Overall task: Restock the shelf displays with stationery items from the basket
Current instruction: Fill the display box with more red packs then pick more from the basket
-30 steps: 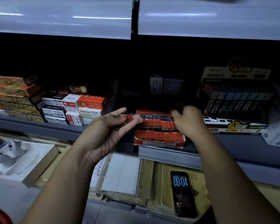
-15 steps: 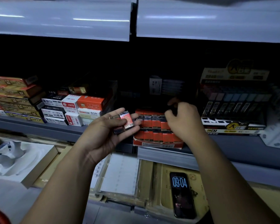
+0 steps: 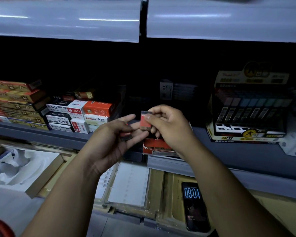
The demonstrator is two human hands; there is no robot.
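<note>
In the centre of the frame the right hand [image 3: 167, 129] pinches a red packet [image 3: 144, 122] between thumb and forefinger, holding it upright with its dark top edge uppermost and a "2B" mark at its lower end. Just to its left the left hand [image 3: 112, 141] lies palm up with the fingers stretched towards the right hand; its thumb clamps a small stack of packets [image 3: 126, 135] (red and dark, too shadowed to count) against the fingers. The fingertips of the two hands nearly meet under the red packet.

Directly behind and below the right hand a red display box [image 3: 156, 147] stands at the front of the grey shelf [image 3: 243, 151], mostly hidden by the wrist. At centre left on the same shelf stand stacked white and orange boxes [image 3: 80, 115], with yellow-brown boxes [image 3: 12, 103] piled at the far left. At right is a tall lead display carton [image 3: 248, 106] marked "2B 0.7".

Below the shelf, at lower centre right, a phone [image 3: 195, 206] lies face up showing 09:04, and a white moulded tray [image 3: 17, 168] sits at lower left
</note>
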